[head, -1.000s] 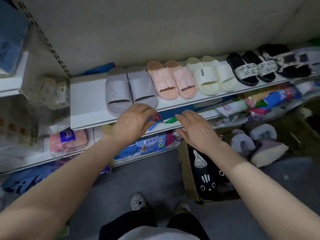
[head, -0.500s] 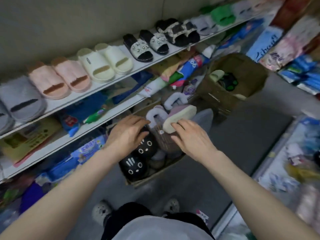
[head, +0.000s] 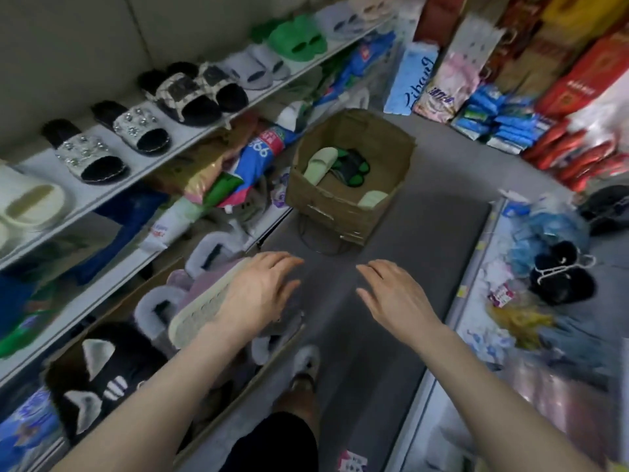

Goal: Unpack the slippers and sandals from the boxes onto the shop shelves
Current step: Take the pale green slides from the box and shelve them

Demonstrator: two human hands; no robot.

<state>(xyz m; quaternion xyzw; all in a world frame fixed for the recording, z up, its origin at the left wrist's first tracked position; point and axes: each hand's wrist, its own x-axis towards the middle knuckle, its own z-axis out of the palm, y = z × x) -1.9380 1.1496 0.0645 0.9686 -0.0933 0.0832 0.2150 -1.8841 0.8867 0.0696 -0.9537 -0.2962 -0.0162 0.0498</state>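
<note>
A low cardboard box (head: 238, 400) by my feet holds fluffy grey slippers (head: 153, 308), a purple slipper with its pale sole up (head: 204, 301) and black cat-face slippers (head: 102, 373). My left hand (head: 262, 291) hovers over this box, fingers spread, holding nothing. My right hand (head: 398, 294) is open over the grey floor, apart from everything. Further along the aisle a second cardboard box (head: 381, 137) contains pale green and dark green slippers (head: 340, 161). The white shelf (head: 190, 137) on the left carries pairs of black studded sandals (head: 109, 144), checked sandals, grey, green and cream slippers.
Lower shelves on the left are packed with bagged goods (head: 238, 158). On the right stand stacked paper packs (head: 503, 120), red parcels (head: 585, 83) and a low shelf with black fluffy items (head: 561, 274). Grey floor (head: 425, 233) runs between the two boxes.
My view has swung right along the aisle. Both hands left the shelf edge and the near box's slippers; the right hand now hangs over the floor, the left over the box's far end.
</note>
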